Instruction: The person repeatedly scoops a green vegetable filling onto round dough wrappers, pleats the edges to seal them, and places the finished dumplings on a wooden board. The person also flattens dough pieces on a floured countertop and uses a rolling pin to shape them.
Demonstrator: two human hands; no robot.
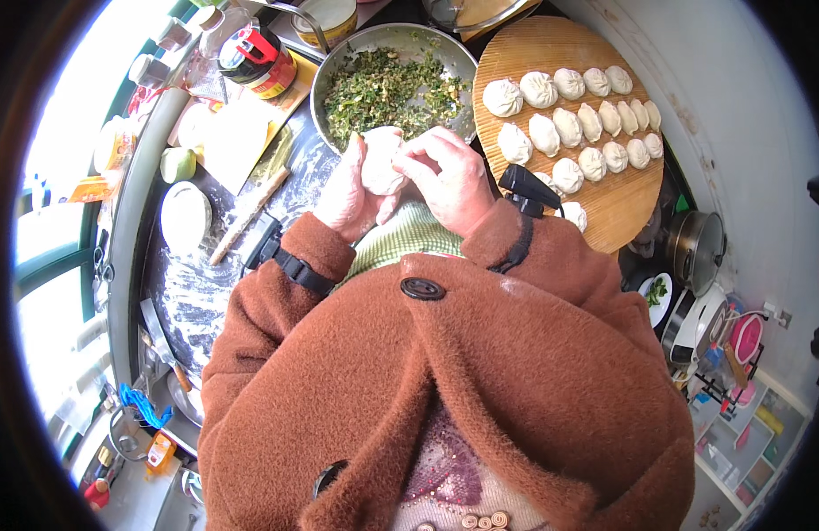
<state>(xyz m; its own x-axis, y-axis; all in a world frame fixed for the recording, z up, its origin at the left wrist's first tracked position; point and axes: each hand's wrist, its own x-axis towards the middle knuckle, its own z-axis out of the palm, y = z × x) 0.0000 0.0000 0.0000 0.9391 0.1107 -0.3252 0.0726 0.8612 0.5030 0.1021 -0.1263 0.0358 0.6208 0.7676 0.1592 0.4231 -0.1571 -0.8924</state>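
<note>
Flour-streaked dark bench (193, 288), pale dough (385, 170) close before me.
At the near side of the metal bowl (463, 69), it looks soft, white and roundish; my left hand (347, 190) cradles it while my right hand (451, 181) pinches its edge.

Crowded on both sides

A red-topped jar (266, 73) stands at far left, a clear bottle (229, 26) beside it. At near left are a knife (156, 329) and an orange bottle (161, 451); a window (60, 252) lines the left. At right sits a steel pot (693, 250), with a socket (784, 319) on the wall (755, 133) beyond.
</note>
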